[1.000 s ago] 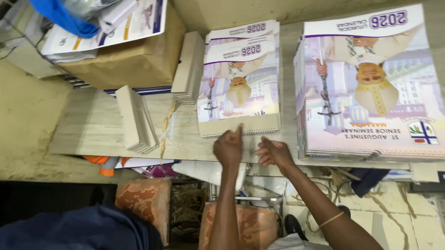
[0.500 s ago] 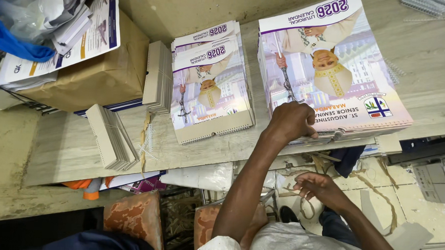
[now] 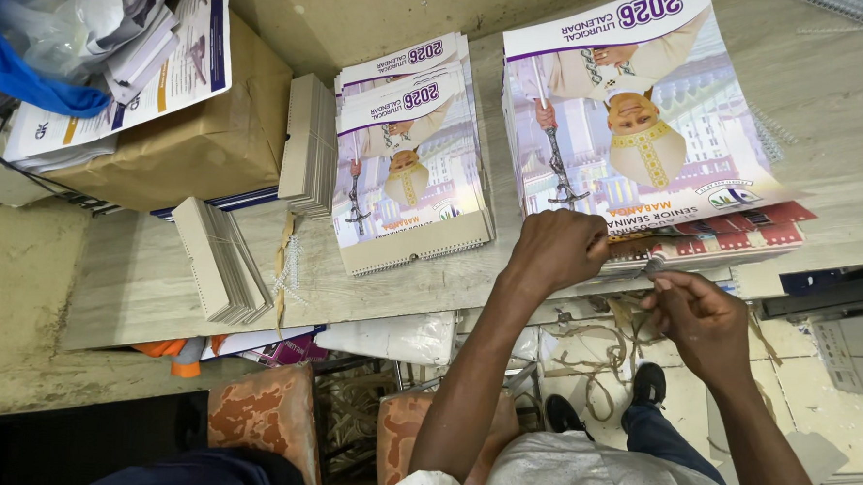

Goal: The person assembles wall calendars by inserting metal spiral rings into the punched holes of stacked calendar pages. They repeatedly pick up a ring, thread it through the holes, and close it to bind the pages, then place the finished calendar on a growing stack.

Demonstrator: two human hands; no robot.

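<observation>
Nearest: right hand, off the table's front edge, fingers pinched shut on a small dark item, too small to identify; half a second ago hanging lower, near the lap, with nothing visibly pinched; now raised level with the calendar edge

Next: left hand, closed into a loose fist, knuckles pressing the near edge of the large calendar stack; whether fingers grip a sheet underneath, cannot tell; one second ago resting at the smaller stack, half a second ago already moved onto the large one; now slid down to its front rim

Under that fist: red-and-white calendar pages fanned out from beneath the top cover, overhanging the table; not exposed in the earlier views; judged as the stack's lower edge being lifted or squared for binding work at that rim

Middle: smaller calendar stack, cardboard backing showing at its near end, unchanged in place

Left of it: two bundles of grey punched board strips, one flat, one leaning; unmoved

Farthest: brown paper parcel bearing loose printed sheets and a blue plastic bag, as before
</observation>
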